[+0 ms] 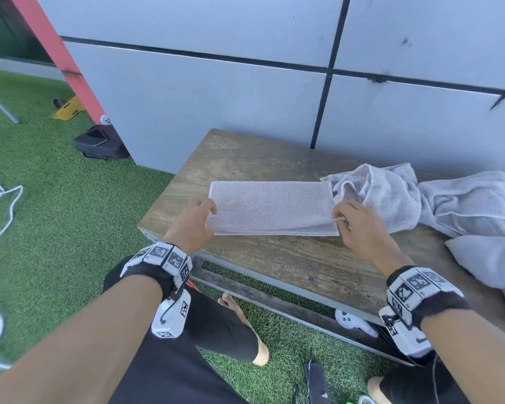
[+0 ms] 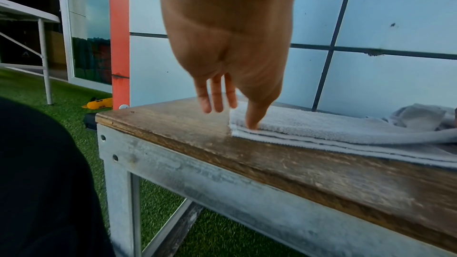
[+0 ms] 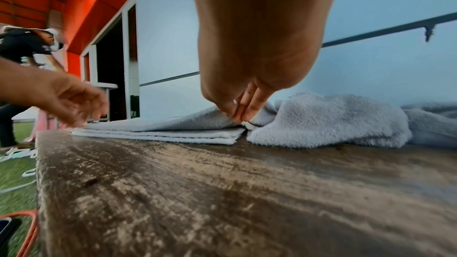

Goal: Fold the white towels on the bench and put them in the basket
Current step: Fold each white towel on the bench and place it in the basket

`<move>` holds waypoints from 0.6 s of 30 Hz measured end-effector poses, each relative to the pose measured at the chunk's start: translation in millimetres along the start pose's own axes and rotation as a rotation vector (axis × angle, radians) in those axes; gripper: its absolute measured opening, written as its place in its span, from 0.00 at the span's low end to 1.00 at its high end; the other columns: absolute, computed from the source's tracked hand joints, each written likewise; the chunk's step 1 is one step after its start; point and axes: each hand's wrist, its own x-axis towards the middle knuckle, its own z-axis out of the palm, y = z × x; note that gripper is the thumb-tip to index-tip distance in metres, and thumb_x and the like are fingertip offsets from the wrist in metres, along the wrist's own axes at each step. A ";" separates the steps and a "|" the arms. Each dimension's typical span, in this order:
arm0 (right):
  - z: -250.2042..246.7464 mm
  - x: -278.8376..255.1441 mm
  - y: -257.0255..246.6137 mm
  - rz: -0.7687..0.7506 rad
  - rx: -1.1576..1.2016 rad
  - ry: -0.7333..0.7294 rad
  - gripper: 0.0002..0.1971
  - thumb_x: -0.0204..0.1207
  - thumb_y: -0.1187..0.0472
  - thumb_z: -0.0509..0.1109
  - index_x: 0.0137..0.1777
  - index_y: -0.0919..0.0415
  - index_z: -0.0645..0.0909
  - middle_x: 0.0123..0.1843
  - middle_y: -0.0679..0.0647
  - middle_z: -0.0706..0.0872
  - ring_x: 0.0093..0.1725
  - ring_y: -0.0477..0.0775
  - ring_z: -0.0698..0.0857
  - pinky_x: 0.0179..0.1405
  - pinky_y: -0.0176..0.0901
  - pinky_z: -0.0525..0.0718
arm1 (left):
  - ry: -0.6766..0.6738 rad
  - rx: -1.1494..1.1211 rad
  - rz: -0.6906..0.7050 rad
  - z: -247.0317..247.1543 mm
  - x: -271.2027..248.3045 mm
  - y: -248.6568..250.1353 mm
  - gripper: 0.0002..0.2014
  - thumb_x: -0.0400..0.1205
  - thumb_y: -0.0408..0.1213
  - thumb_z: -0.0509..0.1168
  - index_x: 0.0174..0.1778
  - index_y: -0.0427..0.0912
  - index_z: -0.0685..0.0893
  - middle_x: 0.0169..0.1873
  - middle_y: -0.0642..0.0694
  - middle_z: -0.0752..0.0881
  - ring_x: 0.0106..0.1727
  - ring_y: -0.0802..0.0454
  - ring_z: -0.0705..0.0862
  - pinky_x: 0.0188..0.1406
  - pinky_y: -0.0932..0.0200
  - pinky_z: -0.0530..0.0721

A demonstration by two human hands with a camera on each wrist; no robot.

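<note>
towel (image 1: 274, 207): terry cloth, matt | bench (image 1: 289, 263): worn rough wood, metal frame

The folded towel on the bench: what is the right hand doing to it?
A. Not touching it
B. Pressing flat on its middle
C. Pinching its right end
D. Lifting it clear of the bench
C: the right hand pinches the top layer at the right end of the folded towel, which lies on the bench.

Soft, even daylight, faint shadows; wide-angle bending at edges, motion blur in both wrist views
</note>
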 end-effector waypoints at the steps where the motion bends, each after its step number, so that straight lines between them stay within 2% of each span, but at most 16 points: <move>1: 1.5 -0.3 1.7 0.012 0.037 -0.002 0.07 0.80 0.71 0.67 0.49 0.59 0.82 0.50 0.50 0.81 0.38 0.53 0.78 0.37 0.49 0.79 | -0.021 0.017 -0.028 1.1 -1.0 -0.1 0.11 0.81 0.34 0.71 0.56 0.48 0.80 0.61 0.49 0.75 0.60 0.51 0.76 0.64 0.52 0.76; 4: 3.3 -0.4 4.2 0.052 0.085 -0.034 0.08 0.76 0.75 0.71 0.47 0.62 0.86 0.49 0.49 0.80 0.40 0.51 0.79 0.44 0.49 0.81 | -0.030 0.003 -0.085 3.0 -1.6 -0.5 0.07 0.80 0.32 0.71 0.50 0.47 0.83 0.65 0.44 0.76 0.67 0.46 0.76 0.71 0.49 0.71; 6: 3.1 -0.5 5.0 0.109 0.096 -0.072 0.07 0.76 0.73 0.72 0.47 0.61 0.88 0.51 0.51 0.80 0.42 0.54 0.82 0.49 0.50 0.84 | -0.035 -0.015 -0.124 3.0 -1.8 1.0 0.08 0.80 0.32 0.71 0.50 0.47 0.82 0.63 0.42 0.79 0.67 0.44 0.76 0.68 0.50 0.71; 9: 2.2 -2.5 3.4 0.188 0.124 -0.121 0.07 0.78 0.69 0.73 0.48 0.57 0.87 0.54 0.52 0.79 0.46 0.54 0.84 0.54 0.47 0.85 | -0.019 -0.035 -0.155 1.2 -1.9 4.4 0.05 0.81 0.31 0.70 0.49 0.45 0.83 0.51 0.43 0.84 0.53 0.46 0.81 0.55 0.54 0.77; 12: 0.4 -2.3 2.8 0.218 0.136 -0.139 0.07 0.78 0.69 0.72 0.49 0.57 0.88 0.53 0.54 0.79 0.48 0.55 0.84 0.56 0.49 0.85 | -0.006 -0.048 -0.158 -3.4 -0.2 7.9 0.03 0.82 0.30 0.69 0.44 0.42 0.85 0.48 0.44 0.87 0.43 0.51 0.83 0.51 0.54 0.84; 14: -3.1 0.8 1.1 0.220 0.147 -0.104 0.07 0.78 0.69 0.73 0.48 0.57 0.89 0.51 0.56 0.81 0.48 0.57 0.84 0.56 0.50 0.85 | 0.029 -0.056 -0.146 -7.9 2.9 9.1 0.04 0.82 0.30 0.68 0.43 0.40 0.87 0.44 0.45 0.87 0.40 0.53 0.84 0.46 0.57 0.84; 16: -7.3 3.8 -2.0 0.210 0.157 -0.025 0.07 0.77 0.70 0.72 0.47 0.58 0.90 0.49 0.56 0.83 0.46 0.56 0.84 0.56 0.47 0.84 | 0.092 -0.070 -0.140 -13.4 5.4 9.4 0.04 0.82 0.31 0.69 0.43 0.39 0.87 0.37 0.49 0.84 0.38 0.53 0.83 0.40 0.63 0.82; 18: -11.2 3.9 -4.9 0.184 0.190 0.049 0.07 0.77 0.71 0.72 0.47 0.61 0.90 0.48 0.54 0.83 0.43 0.52 0.84 0.53 0.42 0.83 | 0.169 -0.098 -0.151 -17.5 6.1 8.1 0.05 0.81 0.31 0.71 0.39 0.38 0.86 0.31 0.52 0.81 0.33 0.59 0.79 0.30 0.69 0.72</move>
